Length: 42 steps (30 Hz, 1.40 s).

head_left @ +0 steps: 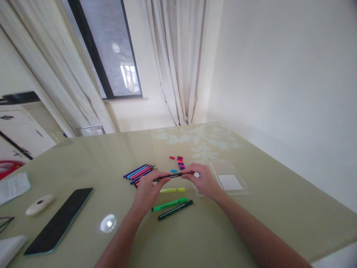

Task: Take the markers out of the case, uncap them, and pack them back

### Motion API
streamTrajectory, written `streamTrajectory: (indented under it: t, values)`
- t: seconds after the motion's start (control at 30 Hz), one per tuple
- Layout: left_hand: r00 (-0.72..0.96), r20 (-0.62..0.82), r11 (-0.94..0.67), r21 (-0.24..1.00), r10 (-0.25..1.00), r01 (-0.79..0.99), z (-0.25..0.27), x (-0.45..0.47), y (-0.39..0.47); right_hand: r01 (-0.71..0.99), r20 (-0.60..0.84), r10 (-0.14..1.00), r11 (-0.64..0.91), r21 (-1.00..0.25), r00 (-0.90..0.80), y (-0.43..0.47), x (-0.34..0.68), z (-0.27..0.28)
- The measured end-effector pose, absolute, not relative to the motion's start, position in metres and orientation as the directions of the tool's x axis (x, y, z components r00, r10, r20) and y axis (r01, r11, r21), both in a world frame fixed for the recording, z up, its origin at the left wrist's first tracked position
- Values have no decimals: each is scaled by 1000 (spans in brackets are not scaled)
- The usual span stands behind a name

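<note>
Between my two hands a black marker [175, 175] is held level above the table. My left hand [150, 186] pinches its left end, and my right hand [201, 178] pinches the right end, where the fingers hide the tip. Left of my hands lie several uncapped markers [141, 171] side by side, blue, pink and red among them. Loose coloured caps [180, 160] sit just beyond the fingers. Nearer to me are a yellow marker [177, 190], a green marker [169, 204] and a dark green marker [175, 210], all with caps on.
A clear plastic case [242, 181] lies partly behind my right hand. To the left are a black tablet-like slab [60, 221], a white computer mouse [39, 204] and a folded pale cloth or packet [13, 188]. A wall borders the table's right side.
</note>
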<state>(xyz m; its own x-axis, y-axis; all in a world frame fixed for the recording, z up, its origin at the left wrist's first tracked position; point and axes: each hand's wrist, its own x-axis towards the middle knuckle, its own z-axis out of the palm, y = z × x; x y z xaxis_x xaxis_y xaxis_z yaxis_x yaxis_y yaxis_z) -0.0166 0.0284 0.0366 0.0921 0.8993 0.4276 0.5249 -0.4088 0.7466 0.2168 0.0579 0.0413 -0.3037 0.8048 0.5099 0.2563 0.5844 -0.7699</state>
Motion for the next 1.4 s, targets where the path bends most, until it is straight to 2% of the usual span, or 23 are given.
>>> streamTrajectory:
  t: [0.1,0.23,0.37,0.53,0.6,0.67,0.73,0.83,0.93,1.0,1.2,1.3,1.4]
  values:
    - [84,387,-368,754,918,544,32,-15,30,283,489,815,570,-771,-310,60,216,37]
    - [157,276,-312,712,948,630,24,-13,33,419,429,821,564,-712,-376,62,215,31]
    - [256,214,-333,590,943,735,21,-14,31,583,375,753,657,-478,-541,58,212,27]
    - [347,75,-311,644,935,699,26,-19,30,706,386,736,664,-248,-556,58,200,23]
    - [303,108,-297,659,947,691,26,-27,35,729,367,736,657,-191,-568,60,195,20]
    - [166,178,-242,642,970,727,24,-40,42,740,343,739,654,-158,-580,63,191,19]
    - [-26,211,-105,585,977,804,21,-60,48,751,315,754,641,-159,-577,64,190,18]
    - [-278,273,142,429,921,892,18,-89,54,775,291,787,604,-186,-543,66,190,19]
    - [-417,261,329,320,871,888,16,-105,54,797,268,815,569,-204,-514,68,191,20]
    - [-450,229,373,313,863,874,16,-107,54,803,256,827,554,-218,-501,68,192,20]
    - [-401,217,334,289,890,897,19,-100,53,783,308,818,564,-261,-486,63,196,23]
    - [-401,222,342,262,889,903,19,-101,52,745,372,809,574,-339,-454,58,199,25]
    - [-380,222,325,248,898,913,19,-104,52,669,447,809,575,-471,-381,56,201,27]
